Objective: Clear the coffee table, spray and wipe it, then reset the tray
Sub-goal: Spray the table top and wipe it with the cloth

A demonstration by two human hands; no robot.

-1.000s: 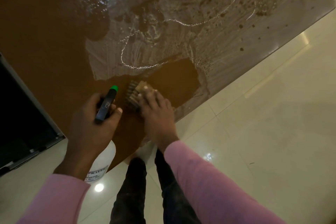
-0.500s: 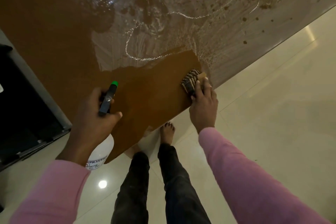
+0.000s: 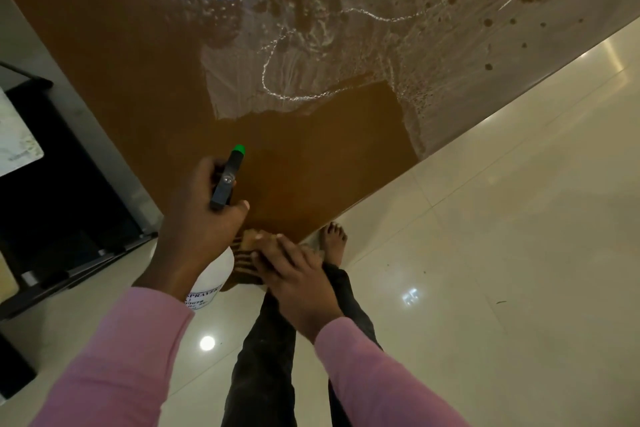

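At the table (image 3: 311, 166) corner, right hand (image 3: 294, 276) presses the cloth (image 3: 244, 262).

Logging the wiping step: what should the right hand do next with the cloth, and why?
Probably sweep forward into the soapy patch. The right hand presses the cloth at the near corner of the table, where the surface looks wiped, while foam streaks and droplets cover the far part. The left hand holds the spray bottle clear.
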